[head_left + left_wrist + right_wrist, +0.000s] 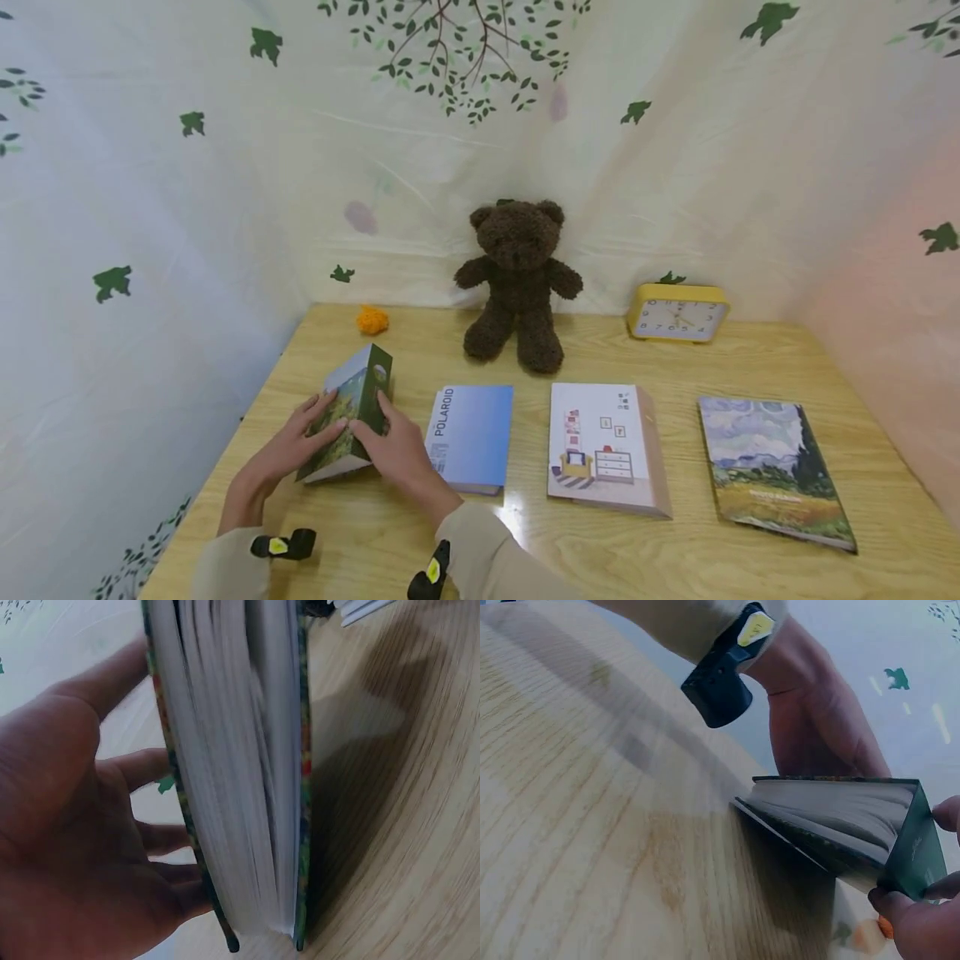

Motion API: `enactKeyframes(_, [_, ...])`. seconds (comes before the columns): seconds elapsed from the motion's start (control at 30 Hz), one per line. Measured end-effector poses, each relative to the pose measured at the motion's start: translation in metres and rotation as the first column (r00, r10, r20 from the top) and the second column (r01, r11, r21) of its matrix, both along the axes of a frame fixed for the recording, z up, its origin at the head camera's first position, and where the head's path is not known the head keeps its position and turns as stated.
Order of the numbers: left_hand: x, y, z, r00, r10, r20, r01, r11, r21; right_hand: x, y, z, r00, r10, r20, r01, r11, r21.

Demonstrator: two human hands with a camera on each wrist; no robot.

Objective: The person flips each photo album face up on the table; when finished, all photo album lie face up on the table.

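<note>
A thick book (375, 386) with a dark green spine and a painted landscape cover is tilted up on the left of the table. Across its painted cover lies my left hand (281, 446), with fingers extended and spread. My right hand (402, 454) pinches the spine side, thumb by the cover edge and fingers on the spine. Seen from the left wrist, the book's page edges (225, 757) fan slightly between the covers, and the left fingers (142, 769) touch one cover. The right wrist view shows the lower cover parted from the pages (832, 806).
To the right lie a blue Polaroid book (480, 437), a white book (596, 446) with a furniture drawing and a landscape photo album (772, 471). Behind them are an orange crumpled item (372, 320), a brown teddy bear (517, 279) and a yellow clock (678, 313) by the curtain.
</note>
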State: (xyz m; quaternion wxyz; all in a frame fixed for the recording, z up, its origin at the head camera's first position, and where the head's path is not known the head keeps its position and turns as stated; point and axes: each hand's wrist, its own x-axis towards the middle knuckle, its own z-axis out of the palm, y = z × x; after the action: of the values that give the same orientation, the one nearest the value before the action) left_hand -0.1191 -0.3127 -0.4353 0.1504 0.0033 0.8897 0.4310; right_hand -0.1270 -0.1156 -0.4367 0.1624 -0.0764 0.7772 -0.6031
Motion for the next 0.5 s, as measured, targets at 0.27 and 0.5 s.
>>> enactKeyframes(0.27, [-0.004, 0.007, 0.007, 1.000, -0.011, 0.028, 0.009, 0.999, 0.045, -0.011, 0.005, 0.000, 0.999, -0.048, 0.026, 0.051, 0.990, -0.130])
enactKeyframes(0.5, [-0.005, 0.008, 0.013, 0.999, -0.040, -0.014, 0.041, 0.994, 0.106, -0.015, 0.008, 0.006, 0.996, -0.085, -0.013, 0.082, 0.986, -0.142])
